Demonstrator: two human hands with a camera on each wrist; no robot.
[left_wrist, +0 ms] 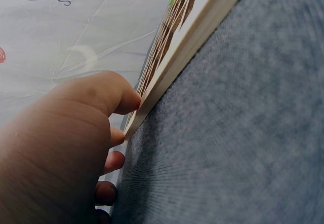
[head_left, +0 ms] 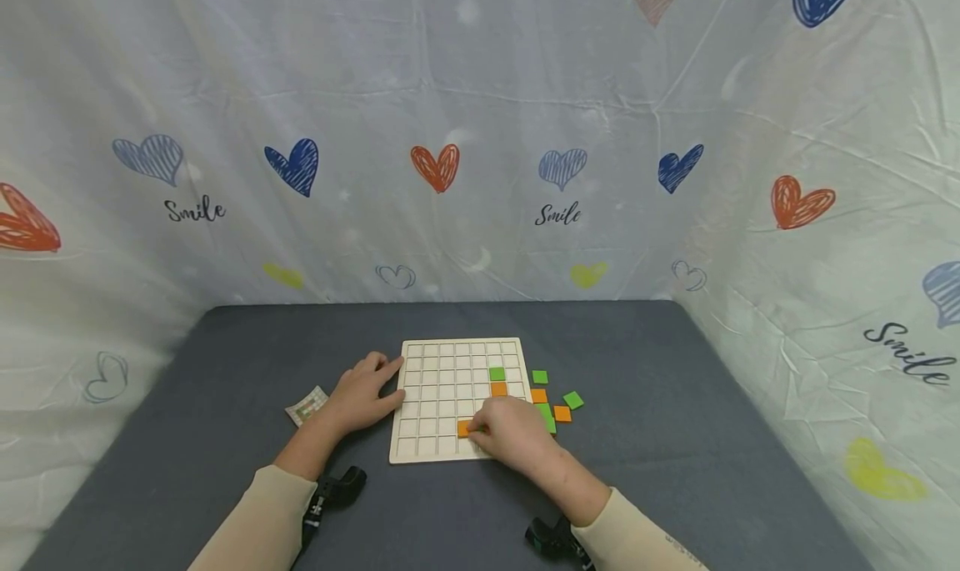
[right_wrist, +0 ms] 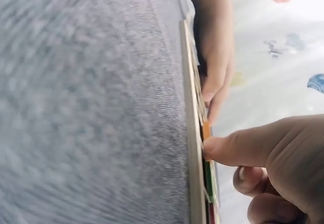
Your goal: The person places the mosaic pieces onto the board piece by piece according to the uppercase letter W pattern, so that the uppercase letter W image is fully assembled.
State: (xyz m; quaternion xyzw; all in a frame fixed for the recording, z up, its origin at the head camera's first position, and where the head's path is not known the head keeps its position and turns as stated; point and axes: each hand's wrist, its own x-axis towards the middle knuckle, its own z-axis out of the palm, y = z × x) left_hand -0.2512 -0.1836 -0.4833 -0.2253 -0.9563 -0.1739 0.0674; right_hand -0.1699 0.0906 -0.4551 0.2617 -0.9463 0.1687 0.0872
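Observation:
A pale wooden grid board (head_left: 431, 388) lies on the dark table. Along its left edge rests my left hand (head_left: 362, 394), thumb and index fingertip at the rim; the left wrist view shows the thumb (left_wrist: 129, 100) against the board's side. Over the lower right part of the board, my right hand (head_left: 513, 429) has curled fingers and pinches an orange square tile (head_left: 462, 428) at the grid. In the right wrist view the thumb (right_wrist: 217, 149) touches that tile, and a green tile (right_wrist: 208, 178) sits beside it. Higher up the board lie a green tile (head_left: 497, 373) and an orange tile (head_left: 498, 389).
Right of the board lie several loose tiles, among them a green one (head_left: 573, 400) and an orange one (head_left: 562, 414). A small patterned card (head_left: 306, 406) lies left, partly behind the left forearm. A heart-printed curtain (head_left: 480, 221) hangs behind the table (head_left: 622, 346).

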